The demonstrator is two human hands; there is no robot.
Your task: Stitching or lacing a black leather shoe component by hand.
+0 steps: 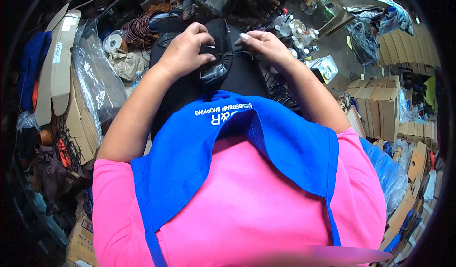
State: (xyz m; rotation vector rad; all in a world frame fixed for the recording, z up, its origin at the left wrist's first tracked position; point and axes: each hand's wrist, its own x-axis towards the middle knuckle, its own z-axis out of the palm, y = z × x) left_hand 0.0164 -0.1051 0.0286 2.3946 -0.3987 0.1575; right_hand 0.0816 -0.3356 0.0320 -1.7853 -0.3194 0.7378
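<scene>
The black shoe (222, 53) rests on your lap, between your two hands, its shiny end pointing toward you and a stitched seam running along its side. Your left hand (190, 50) is at the shoe's left edge, fingers and thumb bent with a gap between their tips; a thin pale strand or tool shows there, but you can't be sure from this view whether those fingers grip it or the shoe. Your right hand (266, 46) is just off the shoe's right side, thumb and forefinger brought close together; whether they pinch anything is too small to tell. A dark cord (242, 53) runs from the shoe toward that hand. Beneath lie your black trousers (249, 79), then your blue apron (175, 148) with white lettering over a pink shirt (266, 195). Beyond your left arm are a coil of reddish-brown cord (142, 28), a white roll (113, 42), clear plastic sheeting (97, 77) and upright cardboard pieces (59, 72). Past your right hand, small white bottles (295, 30) cluster on the floor, with cardboard boxes (375, 107) farther right.
</scene>
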